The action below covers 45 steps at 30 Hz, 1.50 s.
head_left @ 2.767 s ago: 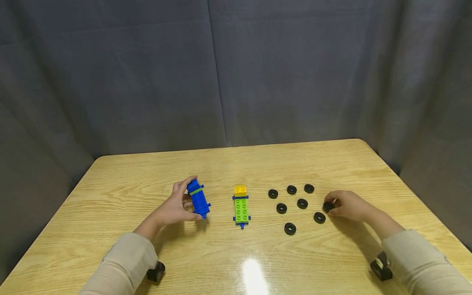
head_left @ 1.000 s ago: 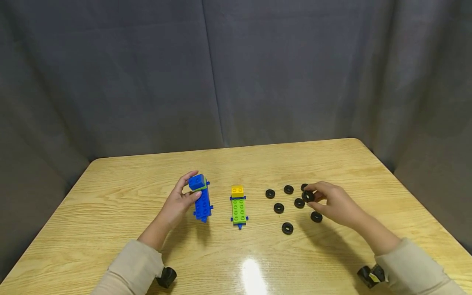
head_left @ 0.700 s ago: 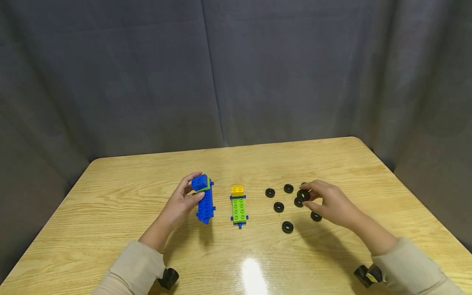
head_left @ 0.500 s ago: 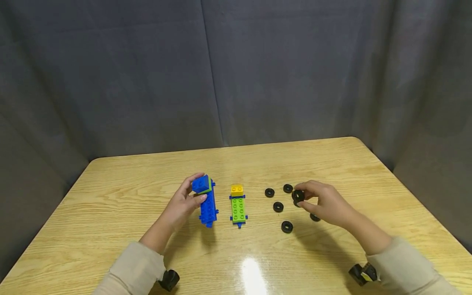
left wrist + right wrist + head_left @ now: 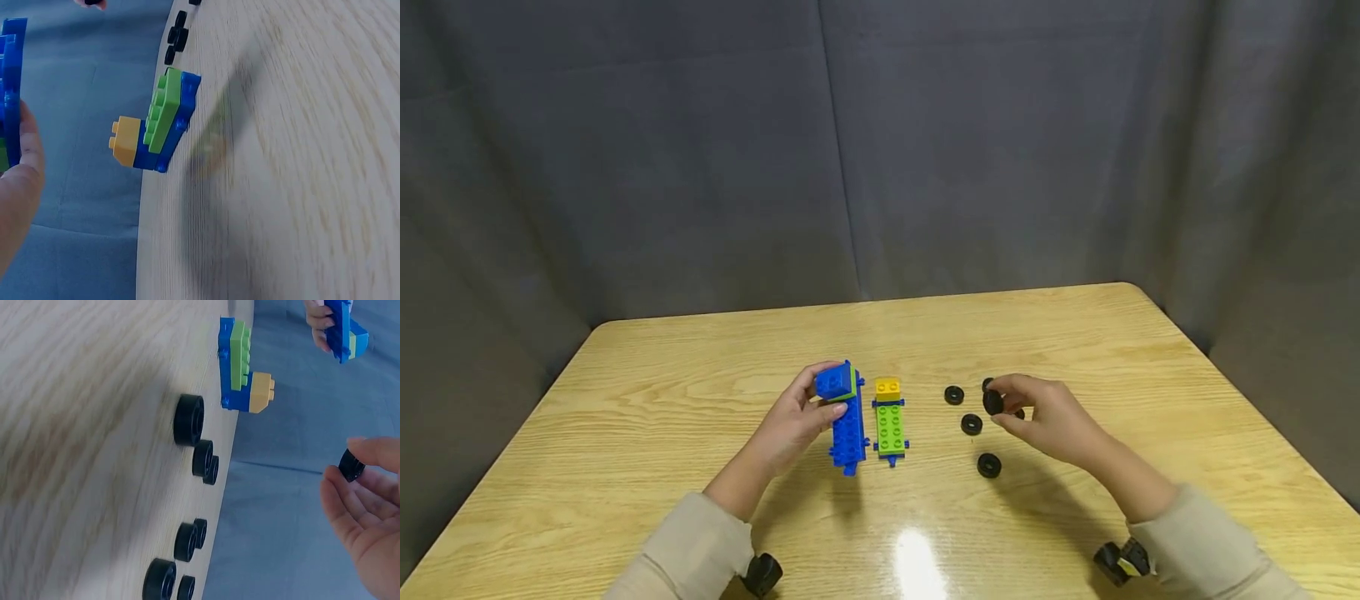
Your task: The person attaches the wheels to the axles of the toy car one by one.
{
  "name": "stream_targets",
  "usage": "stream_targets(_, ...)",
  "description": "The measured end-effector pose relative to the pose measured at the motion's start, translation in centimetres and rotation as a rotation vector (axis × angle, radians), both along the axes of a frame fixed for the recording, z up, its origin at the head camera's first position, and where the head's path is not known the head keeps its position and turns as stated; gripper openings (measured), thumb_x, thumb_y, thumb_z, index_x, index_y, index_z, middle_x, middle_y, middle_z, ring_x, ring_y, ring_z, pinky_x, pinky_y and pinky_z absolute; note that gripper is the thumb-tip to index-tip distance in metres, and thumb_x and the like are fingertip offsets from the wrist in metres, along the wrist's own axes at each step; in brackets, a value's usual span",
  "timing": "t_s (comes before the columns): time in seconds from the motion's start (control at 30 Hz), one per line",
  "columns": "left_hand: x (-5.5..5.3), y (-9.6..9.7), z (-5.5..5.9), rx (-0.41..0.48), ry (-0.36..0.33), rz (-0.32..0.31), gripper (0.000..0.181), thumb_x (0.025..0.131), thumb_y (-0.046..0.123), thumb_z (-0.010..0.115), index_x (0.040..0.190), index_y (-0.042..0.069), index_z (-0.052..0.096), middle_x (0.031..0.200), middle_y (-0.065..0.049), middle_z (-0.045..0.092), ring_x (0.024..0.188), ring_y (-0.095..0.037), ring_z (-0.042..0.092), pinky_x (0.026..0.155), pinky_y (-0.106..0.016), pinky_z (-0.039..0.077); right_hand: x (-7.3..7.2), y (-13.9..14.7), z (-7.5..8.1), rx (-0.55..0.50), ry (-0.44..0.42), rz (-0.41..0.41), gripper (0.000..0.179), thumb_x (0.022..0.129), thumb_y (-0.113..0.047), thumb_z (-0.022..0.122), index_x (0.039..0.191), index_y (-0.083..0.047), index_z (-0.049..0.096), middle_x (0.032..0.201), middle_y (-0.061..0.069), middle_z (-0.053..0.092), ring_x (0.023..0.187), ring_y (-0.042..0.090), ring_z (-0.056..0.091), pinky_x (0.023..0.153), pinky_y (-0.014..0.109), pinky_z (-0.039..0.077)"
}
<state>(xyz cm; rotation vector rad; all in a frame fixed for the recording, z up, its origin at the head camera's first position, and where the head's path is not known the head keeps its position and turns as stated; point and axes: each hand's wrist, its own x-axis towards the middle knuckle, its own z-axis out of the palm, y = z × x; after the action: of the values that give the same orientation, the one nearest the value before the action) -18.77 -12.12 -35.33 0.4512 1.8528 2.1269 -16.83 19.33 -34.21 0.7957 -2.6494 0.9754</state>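
My left hand grips a blue toy car base made of building blocks, with a blue brick and a thin green layer at its far end. It is tilted and raised above the table, as the left wrist view also shows at its edge. My right hand pinches a small black toy wheel between thumb and fingers, lifted off the table in the right wrist view. Between the hands stands a second car base, green on blue with a yellow brick at its far end.
Several black wheels lie on the wooden table right of the green base, among them a near wheel and a far-left wheel. Some are partly hidden behind the right hand. A grey curtain hangs behind the table.
My right hand has picked a wheel off the table at the right and carried it left. The left hand has raised and turned the blue car base and moved it right, close beside the green one.
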Motion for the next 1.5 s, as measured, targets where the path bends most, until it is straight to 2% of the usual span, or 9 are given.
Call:
stream_targets(0.27,0.2,0.7,0.2,0.031,-0.018,-0.005,0.051,0.084,-0.002,0.051,0.129,0.004,0.029,0.114,-0.015,0.036,0.102,-0.022,0.048,0.084,-0.035,0.041,-0.1,-0.9,-0.1,-0.048,0.048,0.035,0.030,0.071,0.000,0.067,0.099,0.001,0.057,0.086,0.004,0.059,0.073,0.012,0.059,0.061,0.028,0.049)
stream_targets(0.43,0.4,1.2,0.6,0.026,-0.024,-0.016,0.051,0.083,-0.003,0.051,0.129,0.004,0.029,0.113,-0.015,0.035,0.103,-0.023,0.047,0.085,-0.035,0.040,0.0,-1.4,0.0,-0.065,0.026,0.042,0.032,0.072,-0.002,0.067,0.103,-0.001,0.058,0.089,0.003,0.061,0.076,0.012,0.059,0.067,0.034,0.048)
stream_targets(0.53,0.6,1.5,0.8,0.037,-0.026,-0.028,0.051,0.083,-0.005,0.050,0.128,0.004,0.029,0.112,-0.015,0.035,0.103,-0.024,0.048,0.086,-0.036,0.040,0.1,-1.7,0.3,-0.053,0.014,0.041,0.033,0.073,-0.005,0.067,0.105,-0.002,0.058,0.091,0.003,0.062,0.077,0.012,0.059,0.064,0.036,0.048)
stream_targets(0.73,0.7,2.1,0.9,0.065,-0.012,-0.064,0.049,0.083,-0.005,0.050,0.127,0.001,0.030,0.112,-0.015,0.036,0.102,-0.021,0.049,0.085,-0.035,0.040,0.2,-2.0,0.5,-0.055,0.011,0.048,0.034,0.074,-0.007,0.067,0.107,-0.004,0.058,0.093,0.003,0.062,0.078,0.012,0.059,0.054,0.028,0.043)
stream_targets(0.97,0.8,2.7,0.7,0.073,0.001,-0.091,0.047,0.083,-0.004,0.051,0.125,0.001,0.032,0.113,-0.015,0.038,0.102,-0.022,0.049,0.086,-0.035,0.040,0.2,-2.4,0.5,-0.084,0.015,0.087,0.033,0.074,-0.004,0.066,0.107,-0.004,0.058,0.092,0.002,0.062,0.076,0.009,0.059,0.056,0.025,0.044)
stream_targets(1.13,0.9,3.2,0.6,0.081,0.003,-0.095,0.046,0.082,-0.006,0.050,0.125,0.000,0.033,0.114,-0.017,0.038,0.103,-0.023,0.049,0.087,-0.037,0.039,0.2,-3.0,0.4,-0.120,-0.037,0.087,0.032,0.075,-0.002,0.065,0.106,-0.001,0.056,0.088,0.002,0.062,0.077,0.011,0.059,0.064,0.030,0.048)
stream_targets(1.27,1.0,3.5,0.6,0.087,-0.003,-0.106,0.047,0.082,-0.006,0.051,0.125,0.000,0.033,0.113,-0.016,0.039,0.102,-0.022,0.050,0.087,-0.037,0.039,0.3,-3.4,0.4,-0.167,-0.084,0.104,0.031,0.075,0.002,0.063,0.105,0.000,0.054,0.089,0.003,0.060,0.079,0.013,0.059,0.069,0.028,0.048)
stream_targets(1.5,1.1,4.0,0.6,0.027,-0.005,-0.111,0.045,0.081,-0.005,0.054,0.123,-0.001,0.036,0.110,-0.016,0.042,0.098,-0.022,0.052,0.084,-0.037,0.041,0.2,-3.8,0.4,-0.215,-0.108,0.133,0.027,0.077,0.002,0.061,0.102,-0.001,0.053,0.090,0.004,0.058,0.080,0.014,0.057,0.072,0.031,0.048)
